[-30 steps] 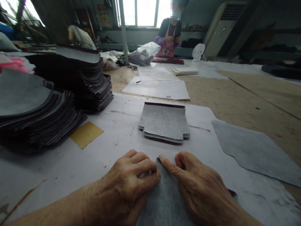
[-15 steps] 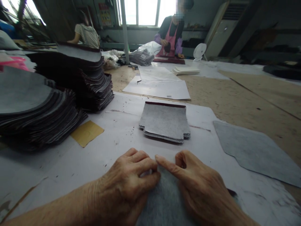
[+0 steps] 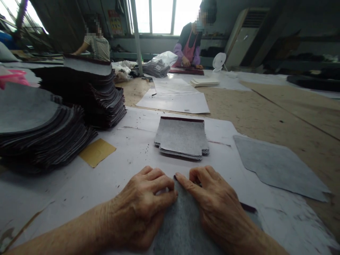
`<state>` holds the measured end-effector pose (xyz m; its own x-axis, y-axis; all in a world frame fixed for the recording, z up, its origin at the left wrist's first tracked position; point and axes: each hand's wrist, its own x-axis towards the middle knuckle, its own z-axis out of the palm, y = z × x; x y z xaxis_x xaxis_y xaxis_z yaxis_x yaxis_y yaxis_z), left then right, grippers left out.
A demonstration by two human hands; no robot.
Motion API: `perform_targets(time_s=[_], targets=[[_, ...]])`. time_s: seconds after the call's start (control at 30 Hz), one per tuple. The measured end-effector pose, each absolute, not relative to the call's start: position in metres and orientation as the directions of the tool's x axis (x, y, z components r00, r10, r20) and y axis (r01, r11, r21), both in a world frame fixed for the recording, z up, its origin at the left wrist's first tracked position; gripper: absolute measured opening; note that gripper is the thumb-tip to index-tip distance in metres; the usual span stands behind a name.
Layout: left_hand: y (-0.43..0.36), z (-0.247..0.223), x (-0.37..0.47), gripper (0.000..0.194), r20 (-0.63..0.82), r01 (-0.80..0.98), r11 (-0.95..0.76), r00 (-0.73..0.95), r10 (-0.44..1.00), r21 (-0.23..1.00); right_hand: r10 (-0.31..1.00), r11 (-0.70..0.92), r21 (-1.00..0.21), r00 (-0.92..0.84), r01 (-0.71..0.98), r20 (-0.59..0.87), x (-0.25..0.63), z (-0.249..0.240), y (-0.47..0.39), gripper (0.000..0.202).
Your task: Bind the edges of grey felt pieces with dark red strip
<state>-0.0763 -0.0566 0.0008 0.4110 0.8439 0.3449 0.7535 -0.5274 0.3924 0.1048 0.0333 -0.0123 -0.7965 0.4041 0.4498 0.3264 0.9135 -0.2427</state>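
Observation:
A grey-backed sheet [image 3: 183, 226] with a dark maroon folded edge lies in front of me, partly hidden under my hands. My left hand [image 3: 145, 203] has its fingers curled, with thumb and forefinger pinched at the sheet's far left edge. With the forefinger stretched along the folded edge, my right hand [image 3: 215, 198] presses on the sheet; its other fingers are curled and its thumb is hidden. The maroon edge shows again to the right of that hand. Just beyond both hands sits a small stack of similar grey pieces [image 3: 182, 136] with notched corners.
Tall stacks of dark, grey-backed pieces [image 3: 90, 95] and curved pieces [image 3: 50, 138] stand on the left, beside a yellow square [image 3: 97, 152]. Another grey piece [image 3: 278, 166] lies at right. White sheets [image 3: 175, 101] are further back. Two people work across the table, one in a pink apron [image 3: 190, 47].
My right hand has shifted slightly left, and more of the sheet's maroon edge shows. The left hand keeps its pinch. The person in the apron has lowered a hand to the maroon piece.

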Motion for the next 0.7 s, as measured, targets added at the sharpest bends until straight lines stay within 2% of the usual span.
perform_targets(time_s=[0.17,0.27,0.37,0.53,0.63,0.7], targets=[[-0.0589,0.0006,-0.0756,0.021,0.341,0.77,-0.513,0.4,0.851,0.378,0.315,0.949,-0.167,-0.847,0.268,0.429,0.1029,-0.0104,0.028,0.032],[-0.059,0.0013,-0.0756,0.025,0.319,0.779,-0.496,0.393,0.863,0.383,0.315,0.948,-0.199,-0.83,0.249,0.461,0.1031,-0.0109,0.029,0.032],[-0.0577,0.0018,-0.0759,0.03,0.322,0.771,-0.502,0.397,0.86,0.391,0.424,0.899,-0.321,-0.773,0.297,0.471,0.1062,-0.0118,0.0328,0.032],[-0.0576,0.0015,-0.077,0.031,0.328,0.762,-0.515,0.407,0.853,0.392,0.582,0.805,-0.38,-0.729,0.456,0.36,0.1083,-0.0096,0.0376,0.004],[-0.0603,0.0017,-0.0791,0.034,0.352,0.742,-0.523,0.398,0.847,0.42,0.635,0.75,-0.445,-0.719,0.489,0.281,0.1066,-0.0065,0.0375,0.006],[-0.062,0.001,-0.0812,0.037,0.406,0.711,-0.526,0.356,0.842,0.466,0.643,0.736,-0.483,-0.714,0.475,0.277,0.1061,-0.0046,0.036,0.009]])
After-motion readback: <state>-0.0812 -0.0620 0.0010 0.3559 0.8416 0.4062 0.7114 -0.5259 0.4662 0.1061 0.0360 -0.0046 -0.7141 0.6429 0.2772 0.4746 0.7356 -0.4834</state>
